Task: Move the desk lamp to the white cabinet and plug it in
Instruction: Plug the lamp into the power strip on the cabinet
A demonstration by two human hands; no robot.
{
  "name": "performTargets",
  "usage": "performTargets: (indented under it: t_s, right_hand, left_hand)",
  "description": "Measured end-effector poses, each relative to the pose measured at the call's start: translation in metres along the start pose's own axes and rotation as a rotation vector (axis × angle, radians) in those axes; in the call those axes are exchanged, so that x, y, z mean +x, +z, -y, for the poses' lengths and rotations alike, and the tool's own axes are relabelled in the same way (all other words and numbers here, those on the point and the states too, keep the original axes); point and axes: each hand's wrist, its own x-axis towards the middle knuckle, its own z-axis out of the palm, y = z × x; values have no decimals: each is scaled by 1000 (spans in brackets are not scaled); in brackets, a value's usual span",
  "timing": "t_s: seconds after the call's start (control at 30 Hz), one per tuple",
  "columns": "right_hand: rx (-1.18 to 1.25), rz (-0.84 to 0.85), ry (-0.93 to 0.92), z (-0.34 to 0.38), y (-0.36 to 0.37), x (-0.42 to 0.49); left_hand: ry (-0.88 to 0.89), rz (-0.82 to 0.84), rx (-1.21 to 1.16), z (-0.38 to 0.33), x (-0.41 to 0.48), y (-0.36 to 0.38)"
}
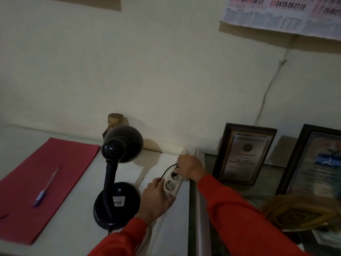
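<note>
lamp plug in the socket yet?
Cannot tell. Right hand holds the plug at the power strip's far socket, covering it; seating hidden.

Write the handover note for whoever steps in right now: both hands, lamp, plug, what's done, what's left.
Left hand: pressed on the near end of the white power strip, steadying it.
Right hand: pinching the black plug at the strip's far socket; full seating can't be confirmed.
Desk lamp: upright on the white cabinet, unlit.
Done: lamp placed.
Left: press the plug home, release, check the lamp.
</note>
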Motion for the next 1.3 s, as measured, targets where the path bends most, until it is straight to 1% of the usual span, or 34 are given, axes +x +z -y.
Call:
performTargets:
  t_s: [0.13,0.3,0.57,0.7,0.93,1.03,1.13,1.23,1.3]
  right_hand:
    - [-91,34,-8,7,0,5]
    - [-123,66,-4,12,-4,6]
    - [-74,-18,53,16,1,7]
    - [-4,-30,74,14,10,5]
    - [51,-40,125,17,12,0]
    - [-22,-42,122,23,12,-5]
    - [-211,-67,91,31,15,-15]
    - [-401,-108,97,43,23,-32]
    - [-422,-202,49,55,28,-43]
  left_hand:
    - [-7,28,13,2,0,0]
    - [-23,47,19,2,2,0]
    - [-20,40,42,7,2,5]
    - [-19,6,52,5,1,7]
    - [-30,20,31,2,0,6]
    - [-38,61,46,1,-4,1]
    - [-32,96,54,5,-15,-9]
    - [31,106,-47,13,-35,-27]
    - [95,112,-130,17,-51,-41]
